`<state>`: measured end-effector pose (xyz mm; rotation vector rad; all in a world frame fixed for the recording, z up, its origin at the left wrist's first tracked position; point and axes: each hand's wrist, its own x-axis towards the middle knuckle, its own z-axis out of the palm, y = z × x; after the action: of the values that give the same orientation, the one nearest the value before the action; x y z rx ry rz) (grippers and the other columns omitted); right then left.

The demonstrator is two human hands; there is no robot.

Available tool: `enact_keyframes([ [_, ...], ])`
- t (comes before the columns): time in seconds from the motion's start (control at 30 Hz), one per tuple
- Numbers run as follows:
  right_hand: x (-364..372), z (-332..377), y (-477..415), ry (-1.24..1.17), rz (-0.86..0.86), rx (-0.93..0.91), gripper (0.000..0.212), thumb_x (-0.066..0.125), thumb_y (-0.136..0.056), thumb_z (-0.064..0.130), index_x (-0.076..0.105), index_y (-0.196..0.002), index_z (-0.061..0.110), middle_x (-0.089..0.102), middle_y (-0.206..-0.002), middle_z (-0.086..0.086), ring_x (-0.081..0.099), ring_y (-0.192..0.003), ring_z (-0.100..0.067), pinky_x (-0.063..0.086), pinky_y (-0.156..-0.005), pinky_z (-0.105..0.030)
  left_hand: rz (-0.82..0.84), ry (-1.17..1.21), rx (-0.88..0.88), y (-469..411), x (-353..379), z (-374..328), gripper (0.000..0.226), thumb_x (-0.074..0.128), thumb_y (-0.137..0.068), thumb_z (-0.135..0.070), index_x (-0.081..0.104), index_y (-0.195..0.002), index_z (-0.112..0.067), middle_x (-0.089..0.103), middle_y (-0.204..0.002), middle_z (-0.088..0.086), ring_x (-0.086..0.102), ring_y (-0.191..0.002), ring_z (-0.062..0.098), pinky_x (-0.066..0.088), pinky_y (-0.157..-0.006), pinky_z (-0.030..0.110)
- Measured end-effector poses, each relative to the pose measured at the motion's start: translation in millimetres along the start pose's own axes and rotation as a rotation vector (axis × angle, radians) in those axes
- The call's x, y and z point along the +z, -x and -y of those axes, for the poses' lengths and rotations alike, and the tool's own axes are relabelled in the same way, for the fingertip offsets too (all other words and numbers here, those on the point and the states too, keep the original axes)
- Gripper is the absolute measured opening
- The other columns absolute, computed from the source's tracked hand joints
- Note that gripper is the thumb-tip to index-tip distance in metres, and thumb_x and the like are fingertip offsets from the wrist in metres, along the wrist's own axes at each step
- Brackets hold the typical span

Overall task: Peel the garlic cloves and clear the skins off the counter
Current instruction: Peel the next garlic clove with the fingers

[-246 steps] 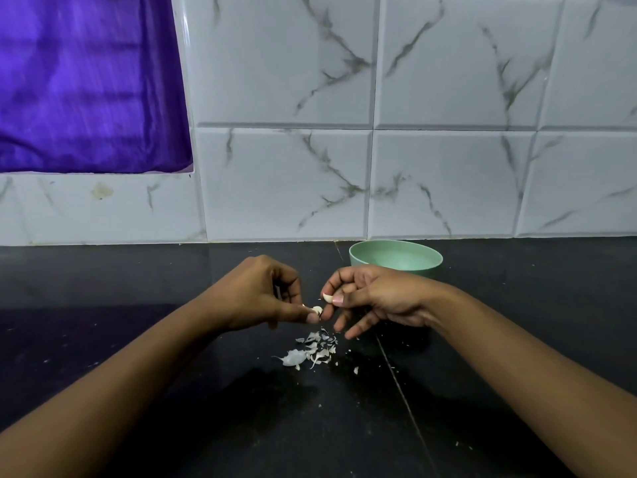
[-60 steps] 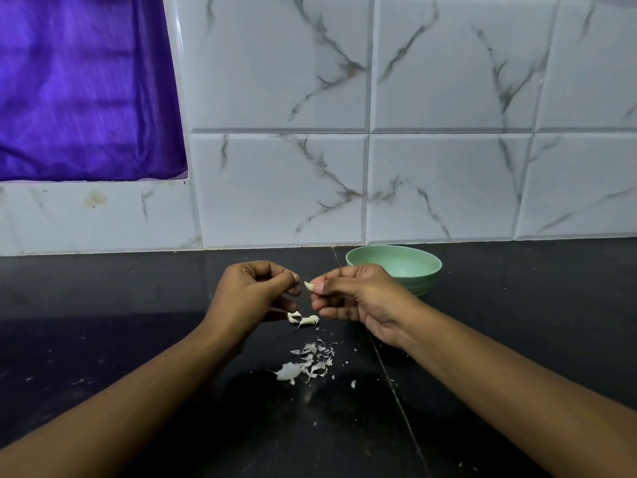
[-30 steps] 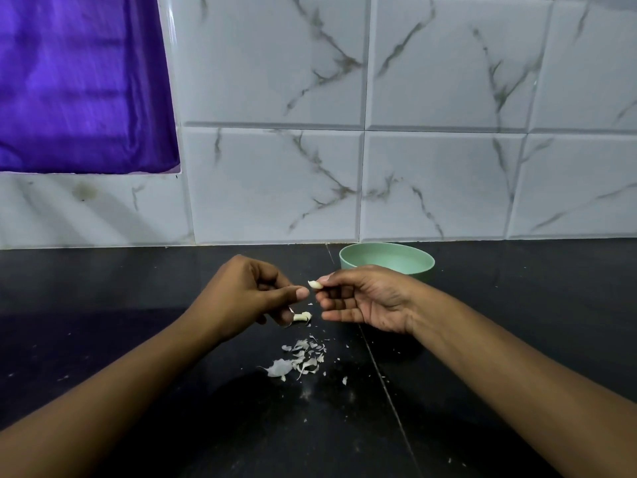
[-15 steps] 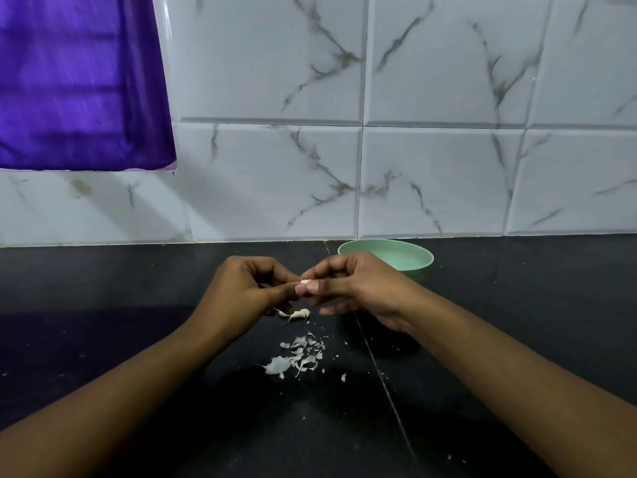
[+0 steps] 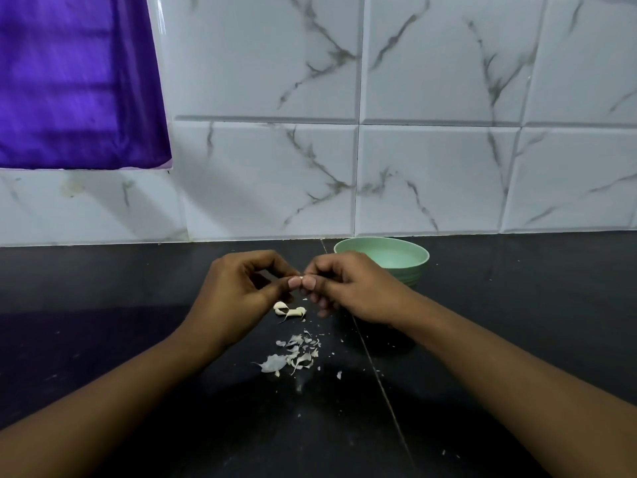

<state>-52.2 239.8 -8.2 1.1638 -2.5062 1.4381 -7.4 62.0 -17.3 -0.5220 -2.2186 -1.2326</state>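
My left hand (image 5: 238, 294) and my right hand (image 5: 348, 288) meet thumb to thumb above the black counter (image 5: 120, 305). Between the fingertips of both hands a small garlic clove (image 5: 301, 278) shows only as a pale sliver. Two pale garlic cloves (image 5: 290, 310) lie on the counter just below the hands. A small heap of white garlic skins (image 5: 293, 353) lies nearer to me, with a few loose flakes around it. A pale green bowl (image 5: 410, 260) stands behind my right hand; its inside is hidden.
A white marble-patterned tile wall (image 5: 413, 150) closes off the back of the counter. A purple cloth (image 5: 76, 81) hangs at the upper left. A thin seam (image 5: 379, 374) runs across the counter toward me.
My two hands, slightly apart a second ago, have come together on the clove that my right hand held. The cloves and skins on the counter have not moved.
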Motion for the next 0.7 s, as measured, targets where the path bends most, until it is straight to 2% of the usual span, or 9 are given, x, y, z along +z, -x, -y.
enact_keyframes([
  [0.1, 5.7, -0.4, 1.2, -0.376, 0.064, 0.137, 0.017, 0.052, -0.095, 0.009, 0.061, -0.081, 0.01, 0.058, -0.062, 0.005, 0.052, -0.054, -0.003, 0.058, -0.06, -0.025, -0.013, 0.057, -0.006, -1.5, 0.7, -0.8, 0.003, 0.073, -0.074, -0.023, 0.073, -0.073, -0.02, 0.072, -0.069, -0.001, 0.07, -0.059, 0.015, 0.056, -0.059, 0.028],
  [0.2, 5.8, -0.4, 0.6, -0.425, 0.083, 0.161, 0.017, 0.051, -0.095, 0.01, 0.057, -0.079, 0.01, 0.055, -0.064, 0.002, 0.052, -0.053, -0.003, 0.058, -0.062, -0.028, 0.005, 0.222, -0.148, -3.2, 1.3, -0.7, 0.005, 0.07, -0.079, -0.009, 0.072, -0.075, -0.013, 0.072, -0.069, 0.008, 0.069, -0.059, 0.017, 0.055, -0.057, 0.026],
  [0.27, 5.5, -1.0, -0.1, -0.228, 0.075, 0.125, 0.016, 0.052, -0.095, 0.013, 0.055, -0.079, 0.015, 0.054, -0.067, 0.002, 0.055, -0.057, -0.006, 0.058, -0.065, -0.031, 0.036, 0.267, -0.223, -3.9, 2.7, -0.9, 0.01, 0.068, -0.082, -0.004, 0.071, -0.075, -0.011, 0.072, -0.07, 0.01, 0.069, -0.059, 0.018, 0.054, -0.054, 0.024],
  [0.37, 6.5, -0.5, -0.9, 0.224, -0.015, -0.008, 0.012, 0.057, -0.094, 0.018, 0.057, -0.082, 0.019, 0.062, -0.071, 0.004, 0.067, -0.064, -0.017, 0.055, -0.068, -0.033, 0.019, 0.331, -0.315, -5.2, 5.2, -2.0, 0.015, 0.064, -0.083, 0.002, 0.068, -0.071, -0.005, 0.071, -0.065, 0.01, 0.067, -0.054, 0.018, 0.054, -0.051, 0.022],
  [0.47, 9.3, -0.2, -0.4, 0.534, -0.132, -0.219, 0.01, 0.06, -0.092, 0.02, 0.064, -0.087, 0.011, 0.064, -0.079, -0.001, 0.058, -0.071, -0.014, 0.04, -0.063, -0.028, -0.025, 0.361, -0.364, -6.5, 6.4, -2.8, 0.016, 0.065, -0.084, 0.001, 0.066, -0.068, -0.004, 0.069, -0.063, 0.012, 0.065, -0.05, 0.015, 0.053, -0.049, 0.022],
  [0.53, 11.7, -2.3, -0.8, 0.685, -0.184, -0.343, 0.014, 0.059, -0.091, 0.02, 0.063, -0.088, 0.007, 0.063, -0.082, -0.006, 0.055, -0.073, -0.02, 0.036, -0.063, -0.027, -0.032, 0.392, -0.413, -7.0, 7.1, -1.7, 0.016, 0.065, -0.084, -0.002, 0.065, -0.069, -0.004, 0.067, -0.059, 0.009, 0.064, -0.049, 0.012, 0.053, -0.048, 0.021],
  [0.6, 14.3, -3.9, -1.1, 0.793, -0.217, -0.426, 0.016, 0.056, -0.089, 0.02, 0.062, -0.084, 0.005, 0.061, -0.077, -0.009, 0.058, -0.069, -0.027, 0.041, -0.061, -0.033, -0.023, 0.418, -0.451, -7.2, 7.5, -0.7, 0.017, 0.065, -0.085, -0.004, 0.063, -0.069, -0.006, 0.065, -0.056, 0.005, 0.062, -0.047, 0.01, 0.052, -0.046, 0.02],
  [0.7, 14.1, -5.1, -2.3, 0.843, -0.261, -0.467, 0.017, 0.055, -0.085, 0.021, 0.06, -0.079, 0.006, 0.057, -0.07, -0.007, 0.057, -0.061, -0.027, 0.043, -0.054, -0.031, 0.007, 0.399, -0.432, -6.5, 9.2, -0.9, 0.019, 0.061, -0.088, -0.007, 0.059, -0.07, -0.008, 0.06, -0.057, 0.003, 0.061, -0.045, 0.01, 0.051, -0.046, 0.02],
])
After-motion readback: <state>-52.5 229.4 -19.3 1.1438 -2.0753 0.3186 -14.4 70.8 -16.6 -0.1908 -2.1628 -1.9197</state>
